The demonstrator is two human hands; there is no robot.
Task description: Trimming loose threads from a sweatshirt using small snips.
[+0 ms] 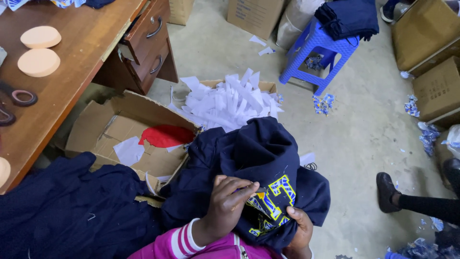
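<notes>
On a scrap-strewn concrete floor (pixel 364 139), the left hand (pixel 230 199) pinches closed at yellow lettering (pixel 273 201) on a navy garment (pixel 258 153) the right hand (pixel 302 225) grips, so a hard tug might tear fabric.

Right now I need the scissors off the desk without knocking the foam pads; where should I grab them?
Take the scissors by the dark finger loops, the only part showing at the desk's left edge. Come from the near side, since the two round peach pads lie beyond them. The blades are out of view.
</notes>
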